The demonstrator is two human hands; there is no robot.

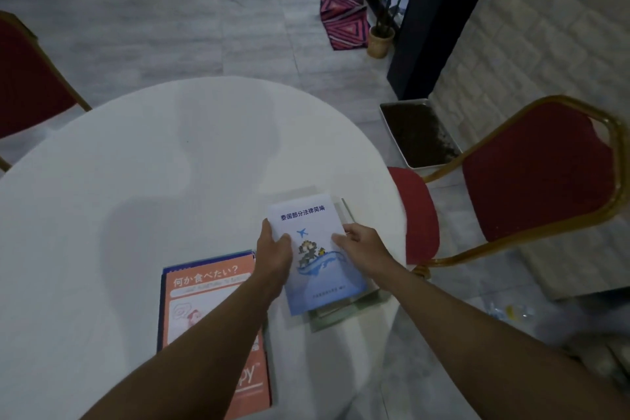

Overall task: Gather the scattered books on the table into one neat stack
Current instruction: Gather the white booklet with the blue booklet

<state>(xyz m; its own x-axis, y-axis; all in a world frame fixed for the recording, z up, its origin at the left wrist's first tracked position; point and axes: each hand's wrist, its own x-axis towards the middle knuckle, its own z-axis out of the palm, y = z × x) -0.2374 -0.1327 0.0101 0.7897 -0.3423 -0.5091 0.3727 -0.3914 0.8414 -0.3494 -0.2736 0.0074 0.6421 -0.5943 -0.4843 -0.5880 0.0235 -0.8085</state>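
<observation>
Item: white-and-blue booklet [312, 249], which we are squaring atop the small stack [344, 309] near the round table [136, 164] edge, left hand [274, 249] and right hand [361, 242] clamping its sides. Outstanding, we are judging: orange book [208, 303], lying just left of the stack, calling for lifting across.

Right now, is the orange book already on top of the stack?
No, the orange book lies flat on the table left of the stack, apart from it.

The round table [136, 181] has a smooth, matt white top. The white-and-blue booklet [313, 249] and the orange book [204, 303] have smooth paper covers. The chair [538, 174] pairs red cloth padding with a shiny gold metal frame.
</observation>
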